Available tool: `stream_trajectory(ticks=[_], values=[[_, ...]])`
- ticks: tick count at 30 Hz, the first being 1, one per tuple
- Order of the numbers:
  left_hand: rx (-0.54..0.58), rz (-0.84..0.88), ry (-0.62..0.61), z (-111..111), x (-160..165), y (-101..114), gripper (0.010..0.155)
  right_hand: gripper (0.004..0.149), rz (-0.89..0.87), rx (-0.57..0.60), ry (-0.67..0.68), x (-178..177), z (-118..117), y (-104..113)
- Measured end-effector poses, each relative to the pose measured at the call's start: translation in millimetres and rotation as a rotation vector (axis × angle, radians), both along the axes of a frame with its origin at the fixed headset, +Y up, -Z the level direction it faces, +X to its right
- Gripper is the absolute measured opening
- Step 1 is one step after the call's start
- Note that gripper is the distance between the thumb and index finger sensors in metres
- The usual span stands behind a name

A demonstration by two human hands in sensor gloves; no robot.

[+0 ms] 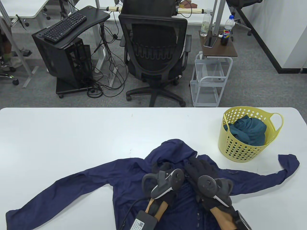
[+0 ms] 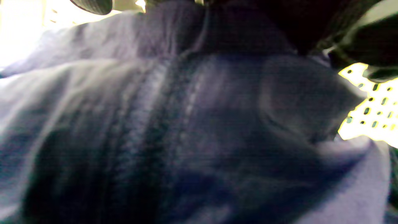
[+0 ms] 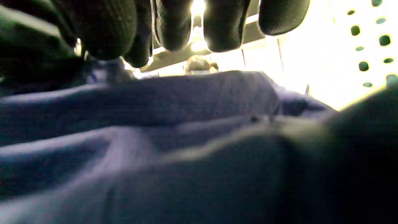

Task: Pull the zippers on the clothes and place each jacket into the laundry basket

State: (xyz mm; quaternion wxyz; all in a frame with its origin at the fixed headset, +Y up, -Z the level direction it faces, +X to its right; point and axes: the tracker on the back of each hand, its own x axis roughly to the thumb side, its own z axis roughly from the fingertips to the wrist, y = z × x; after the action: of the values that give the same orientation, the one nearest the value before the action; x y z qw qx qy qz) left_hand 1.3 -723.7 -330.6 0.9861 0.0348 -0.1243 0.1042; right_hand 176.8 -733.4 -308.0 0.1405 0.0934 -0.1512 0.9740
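Navy cloth covers the near middle of the white table [image 1: 72,129]: a jacket [image 1: 134,175] lies spread flat, hood toward the far edge, one sleeve reaching to the near left corner and the other stretched right, its cuff curling up just past the laundry basket [image 1: 242,148]. The left wrist view shows the jacket's zipper [image 2: 146,102] running up the front as a blurred ribbed line.

Both gloved hands rest on the jacket's chest just below the collar, close together, each with a grey tracker on its back. The left hand [image 1: 165,177] sits palm down with its fingers hidden under the tracker, so I cannot tell whether it grips the cloth. The right hand [image 1: 203,175] lies beside it; in the right wrist view its fingertips [image 3: 224,28] hang loosely curved above the fabric, apart from one another and grasping nothing that shows.

The yellow perforated basket stands on the table's right side, near the jacket's shoulder, with a teal garment [image 1: 249,129] bundled inside.

Beyond the table stand a black office chair [image 1: 153,52], a keyboard [image 1: 64,26] on a black desk, and a small cart [image 1: 211,71] carrying a phone [image 1: 210,42] and two bottles; the dark one [image 1: 227,30] bears a round red-white-blue logo, its lettering too small to read.
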Motion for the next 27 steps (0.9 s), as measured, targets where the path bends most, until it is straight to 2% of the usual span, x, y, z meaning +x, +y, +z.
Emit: stream_trajectory(ticks=[3, 10, 14, 18, 20, 23, 25, 27], values=[[-0.099, 0.125, 0.027, -8, -13, -6, 0.046, 0.042, 0.012, 0.069, 0.026, -7, 6, 5], [-0.180, 0.343, 0.096, -19, -44, -10, 0.045, 0.043, 0.151, 0.163, 0.078, -38, 13, 3], [-0.239, 0.521, 0.155, -24, -65, -14, 0.045, 0.043, 0.204, 0.153, 0.070, -51, 8, -5], [-0.197, 0.647, 0.265, -29, -90, -12, 0.045, 0.043, 0.244, 0.119, 0.093, -55, 6, -14], [-0.173, 0.636, 0.273, -30, -98, -8, 0.045, 0.043, 0.237, 0.103, 0.122, -57, 7, -14], [0.005, 0.446, 0.347, -27, -107, 1, 0.045, 0.043, 0.207, 0.018, 0.227, -65, 10, -16], [0.106, 0.254, 0.371, -25, -109, 7, 0.045, 0.043, 0.182, -0.100, 0.303, -68, 10, -20], [0.170, 0.142, 0.381, -21, -107, 8, 0.045, 0.043, 0.095, -0.242, 0.337, -67, 6, -24]])
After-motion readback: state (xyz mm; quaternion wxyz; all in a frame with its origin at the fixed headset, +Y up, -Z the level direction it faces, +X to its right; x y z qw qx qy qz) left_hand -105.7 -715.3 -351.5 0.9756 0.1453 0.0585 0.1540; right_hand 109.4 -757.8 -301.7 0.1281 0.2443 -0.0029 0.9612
